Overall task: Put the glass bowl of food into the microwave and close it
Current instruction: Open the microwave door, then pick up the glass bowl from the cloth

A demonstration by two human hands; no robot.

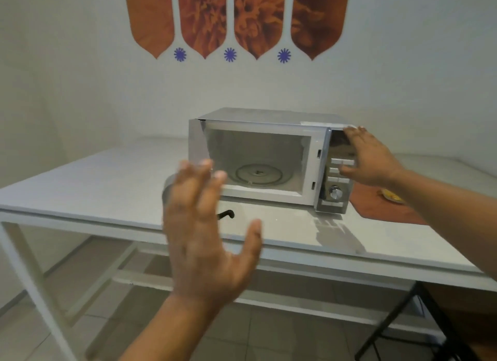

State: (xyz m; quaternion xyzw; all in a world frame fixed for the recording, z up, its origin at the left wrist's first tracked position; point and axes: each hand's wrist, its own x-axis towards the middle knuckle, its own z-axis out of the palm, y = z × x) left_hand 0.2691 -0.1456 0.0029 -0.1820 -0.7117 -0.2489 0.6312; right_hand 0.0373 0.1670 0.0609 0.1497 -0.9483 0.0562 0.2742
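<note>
A silver microwave (269, 124) stands on the white table (94, 183). Its door (198, 145) is swung open to the left, and the cavity holds only the glass turntable (258, 174). My left hand (207, 239) is raised in front of the door's edge, fingers spread, holding nothing. My right hand (368, 156) lies flat against the control panel (336, 180), fingers apart. A bit of yellow food (391, 195) shows to the right of the microwave on an orange mat (376, 207). My right forearm hides most of it, so the glass bowl itself is hard to make out.
A small black hook-shaped object (227, 214) lies on the table in front of the microwave. The wall close behind carries orange decorations (236, 19). A dark folding-chair frame (419, 320) stands under the table's right end, on a tiled floor.
</note>
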